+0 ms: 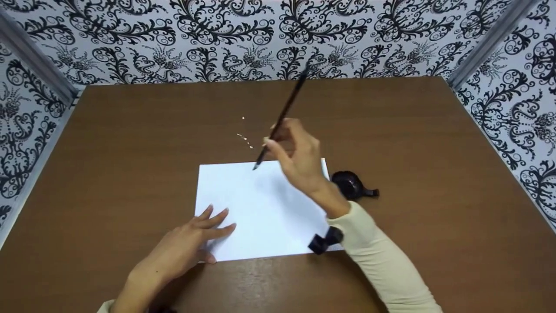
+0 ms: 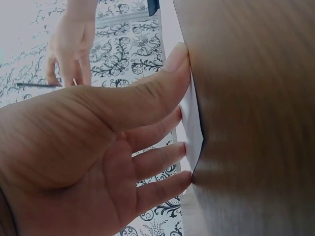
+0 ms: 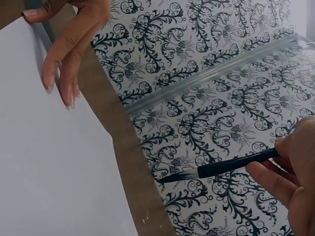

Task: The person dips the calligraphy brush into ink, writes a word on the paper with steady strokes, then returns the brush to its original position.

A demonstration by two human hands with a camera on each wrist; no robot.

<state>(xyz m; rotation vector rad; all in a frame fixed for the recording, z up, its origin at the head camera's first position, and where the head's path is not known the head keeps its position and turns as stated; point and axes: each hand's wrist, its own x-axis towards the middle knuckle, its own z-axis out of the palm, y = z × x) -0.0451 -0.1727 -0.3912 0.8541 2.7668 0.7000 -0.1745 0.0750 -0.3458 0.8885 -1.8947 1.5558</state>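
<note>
My right hand point(image 1: 299, 158) pinches a dark-handled paintbrush point(image 1: 287, 104) partway along its handle. The brush slants, its tip over the far edge of a white sheet of paper point(image 1: 260, 213). In the right wrist view the bristles point(image 3: 179, 176) are pale near the handle and dark toward the point. At the paper's near left corner rests my left hand point(image 1: 178, 248), fingers spread on the sheet. Its thumb lies at the near edge, as the left wrist view shows. No marks show on the visible part of the sheet.
A small black dish with a stubby handle point(image 1: 347, 184) stands at the paper's right side, near my right forearm. Several pale specks point(image 1: 245, 139) dot the brown table point(image 1: 152, 126) beyond the sheet. Patterned walls point(image 1: 226, 39) enclose the table's back and sides.
</note>
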